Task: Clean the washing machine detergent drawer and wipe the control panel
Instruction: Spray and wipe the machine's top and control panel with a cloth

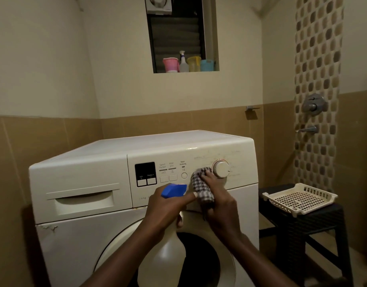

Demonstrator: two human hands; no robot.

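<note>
Checked cloth point(200, 186) gripped by right hand point(220, 201) presses panel point(174, 159) beside dial point(221, 169); left hand point(168, 208) grips spray bottle point(168, 253).

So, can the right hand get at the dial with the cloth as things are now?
Probably yes. The right hand presses the cloth on the panel just left of the dial, and nothing lies between them.

In the middle of the frame, the right hand point(222, 204) is pressing a checked cloth point(201, 187) against the washing machine's point(85, 235) control panel point(199, 157), just left of the dial point(221, 169). Just left of it, the left hand point(166, 206) is gripping a white spray bottle point(170, 255), its blue nozzle point(174, 190) pointing at the cloth. The detergent drawer point(83, 199) is sitting closed at centre left. At right, a cream tray point(282, 206) is resting on a dark stool point(302, 230).
</note>
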